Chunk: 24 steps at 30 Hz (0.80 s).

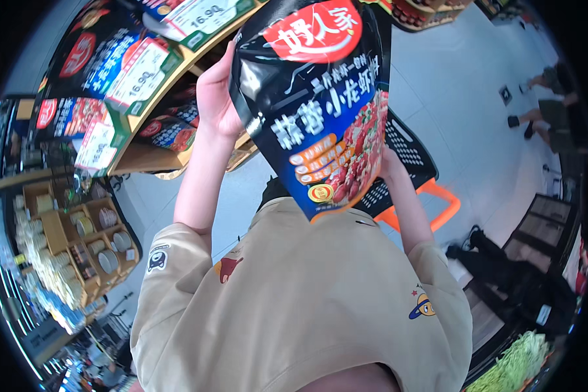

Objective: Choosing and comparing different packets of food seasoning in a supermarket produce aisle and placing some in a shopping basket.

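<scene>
A large glossy pouch of seasoning [294, 105], black and blue with a red logo and a picture of crayfish, is held up in front of my chest. Its printed front faces me, and it leans slightly. My left hand [219, 95] grips its left edge, the fingers mostly behind it. Along the lower right edge, my right hand [386, 164] holds the pouch, partly hidden by it. Below my right forearm is a black perforated shopping basket [409, 142] with an orange handle [446, 196]; the pouch covers part of it.
At the left, a curved wooden shelf [171, 68] carries similar pouches [95, 54] behind price tags [139, 81]. Farther left, a wooden rack [98, 240] holds crockery. A person in dark clothes [519, 279] is at the lower right, near green vegetables [514, 362]. More people [549, 112] stand farther right.
</scene>
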Tool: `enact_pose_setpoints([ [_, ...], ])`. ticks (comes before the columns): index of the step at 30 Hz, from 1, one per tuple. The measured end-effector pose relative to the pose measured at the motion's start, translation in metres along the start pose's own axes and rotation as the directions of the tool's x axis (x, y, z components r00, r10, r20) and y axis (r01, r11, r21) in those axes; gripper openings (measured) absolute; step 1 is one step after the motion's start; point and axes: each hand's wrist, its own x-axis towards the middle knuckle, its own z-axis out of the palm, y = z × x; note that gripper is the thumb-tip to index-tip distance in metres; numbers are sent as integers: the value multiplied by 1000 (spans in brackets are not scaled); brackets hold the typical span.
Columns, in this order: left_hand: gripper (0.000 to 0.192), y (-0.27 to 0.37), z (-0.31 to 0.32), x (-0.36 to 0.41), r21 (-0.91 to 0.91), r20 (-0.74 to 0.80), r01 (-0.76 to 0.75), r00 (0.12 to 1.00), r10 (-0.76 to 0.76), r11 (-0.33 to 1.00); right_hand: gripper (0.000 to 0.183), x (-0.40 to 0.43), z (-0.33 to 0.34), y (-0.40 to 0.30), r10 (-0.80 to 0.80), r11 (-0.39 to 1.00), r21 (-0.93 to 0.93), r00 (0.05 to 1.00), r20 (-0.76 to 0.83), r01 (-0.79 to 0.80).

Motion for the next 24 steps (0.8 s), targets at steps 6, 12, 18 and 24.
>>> enact_pose_setpoints([
  [6, 53, 19, -56, -78, 129, -176, -300, 931, 319, 945, 64, 9, 78, 26, -43, 998, 58, 981, 191, 32],
  [12, 81, -39, -58, -125, 486, -526, -320, 636, 565, 813, 56, 9, 77, 59, 49, 997, -52, 999, -3, -49],
  [18, 80, -54, -58, -142, 320, -400, -426, 749, 528, 846, 56, 10, 75, 63, 126, 984, -119, 990, -55, -132],
  [24, 82, -56, -58, -144, 333, -399, -428, 743, 537, 840, 54, 9, 66, 65, 123, 978, -161, 991, -49, -129],
])
